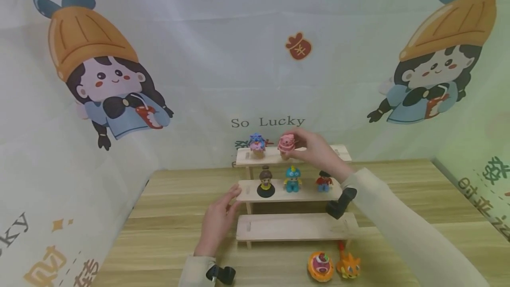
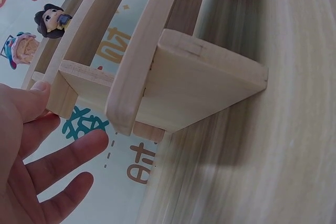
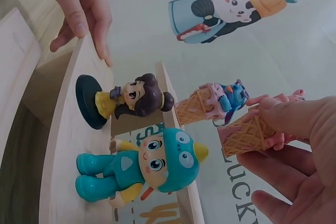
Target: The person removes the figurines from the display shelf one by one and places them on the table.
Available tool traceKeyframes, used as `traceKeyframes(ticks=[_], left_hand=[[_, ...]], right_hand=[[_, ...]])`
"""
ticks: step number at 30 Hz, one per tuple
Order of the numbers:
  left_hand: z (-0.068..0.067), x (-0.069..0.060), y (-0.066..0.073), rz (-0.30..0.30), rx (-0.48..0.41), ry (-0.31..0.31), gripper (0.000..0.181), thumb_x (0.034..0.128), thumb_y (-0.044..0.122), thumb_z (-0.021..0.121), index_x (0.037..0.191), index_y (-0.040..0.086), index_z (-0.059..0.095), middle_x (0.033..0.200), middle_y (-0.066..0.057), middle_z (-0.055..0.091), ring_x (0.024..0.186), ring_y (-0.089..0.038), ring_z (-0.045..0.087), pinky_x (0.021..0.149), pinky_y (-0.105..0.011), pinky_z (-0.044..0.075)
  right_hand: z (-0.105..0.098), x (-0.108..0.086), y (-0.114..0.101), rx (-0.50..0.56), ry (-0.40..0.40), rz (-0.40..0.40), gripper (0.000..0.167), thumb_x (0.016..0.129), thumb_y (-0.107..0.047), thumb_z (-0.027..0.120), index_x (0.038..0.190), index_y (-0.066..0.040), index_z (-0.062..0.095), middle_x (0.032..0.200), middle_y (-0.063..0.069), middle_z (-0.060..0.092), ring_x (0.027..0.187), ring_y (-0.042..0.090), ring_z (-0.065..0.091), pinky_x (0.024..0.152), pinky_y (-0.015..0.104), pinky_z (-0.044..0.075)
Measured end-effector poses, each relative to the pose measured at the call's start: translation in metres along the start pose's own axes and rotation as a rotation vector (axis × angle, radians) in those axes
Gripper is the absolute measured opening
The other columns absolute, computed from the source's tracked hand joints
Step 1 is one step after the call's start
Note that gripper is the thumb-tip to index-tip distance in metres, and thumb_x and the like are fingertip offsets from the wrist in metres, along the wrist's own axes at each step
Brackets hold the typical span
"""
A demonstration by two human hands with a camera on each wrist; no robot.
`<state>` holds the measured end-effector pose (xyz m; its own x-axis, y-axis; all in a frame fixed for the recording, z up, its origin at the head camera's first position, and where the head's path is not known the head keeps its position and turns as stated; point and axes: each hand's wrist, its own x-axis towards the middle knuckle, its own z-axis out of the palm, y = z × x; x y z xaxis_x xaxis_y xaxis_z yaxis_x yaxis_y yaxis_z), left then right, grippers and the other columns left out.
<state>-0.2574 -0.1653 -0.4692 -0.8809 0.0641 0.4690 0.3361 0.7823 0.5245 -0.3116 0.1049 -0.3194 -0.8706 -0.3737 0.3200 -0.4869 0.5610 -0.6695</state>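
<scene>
My right hand (image 1: 318, 150) pinches a pink ice-cream-cone figurine (image 1: 286, 143) at the top tier of a stepped wooden display stand (image 1: 295, 227). In the right wrist view, its waffle cone (image 3: 242, 136) lies between thumb and fingers; whether its base touches the board cannot be told. Beside it on that tier stands a blue-and-pink ice-cream-cone figurine (image 1: 257, 144). My left hand (image 1: 218, 218) holds the left end of the middle tier, thumb and fingers on either side of the board. Several figurines occupy that tier: a brown-haired doll (image 1: 265, 180) on a black base, a teal-suited figure (image 1: 292, 180) and a red-jacketed figure (image 1: 324, 181).
A round orange cake-like toy (image 1: 320, 267) and an orange spiky-headed toy (image 1: 349, 265) lie on the wood-grain table (image 1: 159, 234), in front of the stand's lowest tier. A printed cloth backdrop (image 1: 215, 56) rises behind and along both sides.
</scene>
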Motion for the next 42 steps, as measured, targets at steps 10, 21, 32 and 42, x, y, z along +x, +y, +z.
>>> traceKeyframes(ticks=[10,21,32,42], left_hand=[[0.0,-0.001,0.001,-0.004,-0.016,0.006,0.034,0.0915,0.022,0.064,0.125,0.019,0.063,0.137,0.008,0.055,0.067,-0.008,0.059,0.056,-0.019,0.044],[-0.001,0.001,0.002,-0.024,-0.018,-0.011,0.035,0.092,0.023,0.063,0.127,0.02,0.061,0.138,0.01,0.053,0.077,-0.014,0.067,0.063,-0.026,0.051],[0.0,0.0,0.001,-0.023,-0.014,-0.016,0.035,0.0918,0.022,0.064,0.126,0.018,0.062,0.138,0.006,0.055,0.072,-0.012,0.063,0.06,-0.023,0.046],[-0.001,-0.001,0.003,-0.036,-0.018,-0.016,0.036,0.0917,0.023,0.064,0.127,0.019,0.061,0.138,0.006,0.055,0.072,-0.013,0.064,0.058,-0.023,0.045]], right_hand=[[0.0,-0.018,-0.01,0.032,-0.001,0.005,0.051,0.082,-0.012,0.076,0.127,-0.007,0.055,0.12,0.012,0.062,0.106,0.027,0.064,0.093,0.042,0.05],[0.004,-0.047,-0.018,0.099,-0.024,-0.037,0.047,0.082,-0.007,0.074,0.125,-0.005,0.055,0.116,0.012,0.064,0.107,0.026,0.065,0.091,0.038,0.052],[0.023,-0.092,-0.016,0.045,-0.072,-0.118,0.043,0.078,-0.011,0.078,0.116,-0.009,0.058,0.109,0.004,0.066,0.102,0.021,0.066,0.087,0.027,0.053],[0.055,-0.127,0.0,0.067,-0.144,-0.113,0.037,0.08,-0.017,0.077,0.111,-0.012,0.057,0.104,-0.003,0.066,0.103,0.018,0.065,0.089,0.028,0.053]])
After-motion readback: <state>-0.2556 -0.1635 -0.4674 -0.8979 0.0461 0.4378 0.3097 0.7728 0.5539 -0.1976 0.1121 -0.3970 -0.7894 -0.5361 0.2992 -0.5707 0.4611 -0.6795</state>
